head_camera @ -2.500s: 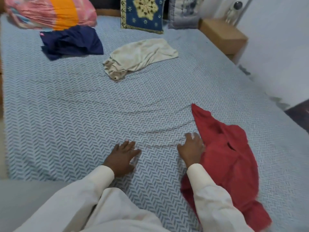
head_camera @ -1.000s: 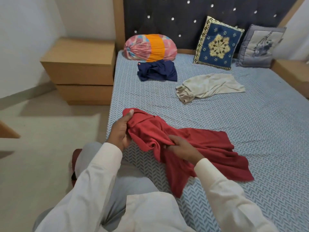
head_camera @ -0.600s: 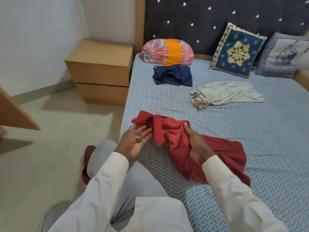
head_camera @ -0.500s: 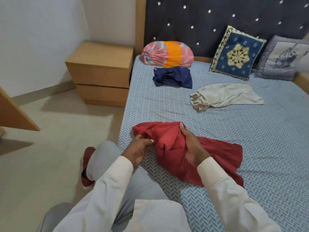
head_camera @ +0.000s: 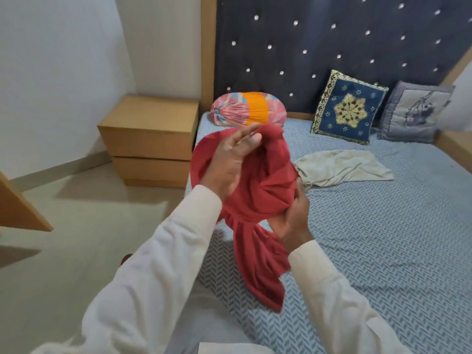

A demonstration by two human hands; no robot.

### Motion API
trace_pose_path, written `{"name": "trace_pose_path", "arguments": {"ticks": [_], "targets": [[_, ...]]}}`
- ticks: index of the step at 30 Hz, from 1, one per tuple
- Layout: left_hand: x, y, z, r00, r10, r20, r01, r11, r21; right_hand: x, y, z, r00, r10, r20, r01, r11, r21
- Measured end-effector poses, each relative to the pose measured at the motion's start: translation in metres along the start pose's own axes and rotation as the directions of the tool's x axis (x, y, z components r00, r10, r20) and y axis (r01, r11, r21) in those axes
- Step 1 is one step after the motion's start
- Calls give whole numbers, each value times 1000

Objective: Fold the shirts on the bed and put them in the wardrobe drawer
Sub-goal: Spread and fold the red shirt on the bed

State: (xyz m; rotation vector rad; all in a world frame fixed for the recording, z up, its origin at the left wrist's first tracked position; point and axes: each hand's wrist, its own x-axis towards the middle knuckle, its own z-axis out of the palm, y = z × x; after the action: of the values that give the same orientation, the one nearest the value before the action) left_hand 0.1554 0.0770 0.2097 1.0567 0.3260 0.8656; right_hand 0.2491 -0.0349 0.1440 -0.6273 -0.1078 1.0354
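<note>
I hold a crumpled red shirt [head_camera: 258,200] up above the near left corner of the bed [head_camera: 398,246]. My left hand [head_camera: 231,162] is raised with its fingers fairly straight against the cloth, which drapes round behind it and the wrist. Lower down, my right hand [head_camera: 293,213] grips a bunched part of the shirt, and the tail hangs onto the sheet. A cream shirt [head_camera: 342,167] lies crumpled further up the bed. The navy shirt is hidden behind the red one.
A pink and orange bolster [head_camera: 245,109], a blue patterned cushion [head_camera: 347,108] and a grey cushion [head_camera: 413,114] line the headboard. A wooden nightstand [head_camera: 150,139] stands left of the bed. A slanted wooden panel edge [head_camera: 20,208] juts in at the far left over the tiled floor.
The red shirt has come up off the sheet to about chest height. My left hand rose with straight fingers into the cloth; my right hand shifted lower and gripped the bunched middle.
</note>
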Motion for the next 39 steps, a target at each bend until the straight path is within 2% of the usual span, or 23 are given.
{"name": "trace_pose_path", "arguments": {"ticks": [2, 3, 5, 8, 10, 11, 12, 13, 15, 16, 17, 20, 22, 23, 24, 25, 27, 30, 32, 33, 36, 38, 39], "targets": [[8, -19, 15, 995, 47, 83, -69, 958, 280, 8, -20, -29, 969, -76, -235, 64, 996, -58], [7, -36, 13, 995, 61, 79, -90, 883, 461, 6, -31, -45, 937, -85, -339, 49, 992, -112], [-5, -81, -10, 997, 17, 69, -63, 644, 763, -7, -47, -80, 865, -84, -495, -51, 967, -252], [-42, -151, -67, 953, -303, 7, 83, 286, 955, -17, -43, -132, 764, -134, -631, -164, 905, -392], [-73, -182, -90, 886, -455, -88, 150, 100, 984, -4, -24, -181, 758, -178, -627, -261, 799, -542], [-87, -189, -94, 873, -467, -138, 163, 14, 986, 8, -15, -206, 765, -205, -611, -325, 696, -640], [-97, -196, -96, 873, -452, -186, 182, -54, 982, 20, -5, -229, 789, -239, -566, -380, 533, -756], [-104, -198, -95, 874, -432, -222, 207, -82, 975, 19, 2, -227, 829, -251, -500, -420, 311, -852], [-110, -201, -93, 872, -426, -243, 251, -38, 967, 7, 12, -200, 892, -258, -372, -419, -157, -894], [-110, -205, -95, 865, -443, -236, 258, -12, 966, 5, 15, -191, 910, -254, -328, -395, -291, -871], [-109, -207, -95, 861, -461, -216, 245, 2, 970, 6, 16, -186, 912, -265, -314, -394, -350, -850], [-105, -209, -94, 862, -477, -171, 185, -19, 983, 15, 13, -186, 919, -284, -272, -376, -429, -822], [-102, -207, -92, 898, -413, -154, 162, -15, 987, 23, 5, -184, 940, -275, -204, -303, -391, -869], [-101, -206, -91, 906, -396, -147, 161, 3, 987, 25, -1, -181, 952, -270, -144, -228, -310, -923], [-99, -206, -90, 909, -390, -146, 171, 31, 985, 29, -8, -178, 956, -272, -107, -157, -170, -973], [-98, -204, -89, 905, -395, -155, 195, 63, 979, 31, -17, -170, 953, -284, -101, -97, 27, -995], [-95, -204, -87, 901, -396, -176, 235, 105, 966, 41, -46, -162, 934, -310, -179, -35, 418, -908], [-95, -207, -85, 907, -365, -209, 257, 88, 962, 49, -98, -155, 852, -411, -323, 102, 737, -668], [-94, -210, -85, 909, -341, -240, 284, 85, 955, 44, -126, -155, 773, -459, -438, 185, 823, -537], [-94, -212, -86, 905, -342, -253, 302, 99, 948, 37, -137, -161, 717, -486, -500, 173, 819, -547], [-93, -213, -88, 901, -387, -196, 258, 113, 960, 16, -155, -195, 459, -582, -671, 18, 761, -649], [-95, -211, -86, 928, -342, -149, 206, 137, 969, 0, -151, -213, 275, -634, -723, -40, 744, -667], [-96, -209, -86, 945, -296, -141, 197, 168, 966, -6, -145, -219, 200, -676, -709, -120, 702, -702]]}}
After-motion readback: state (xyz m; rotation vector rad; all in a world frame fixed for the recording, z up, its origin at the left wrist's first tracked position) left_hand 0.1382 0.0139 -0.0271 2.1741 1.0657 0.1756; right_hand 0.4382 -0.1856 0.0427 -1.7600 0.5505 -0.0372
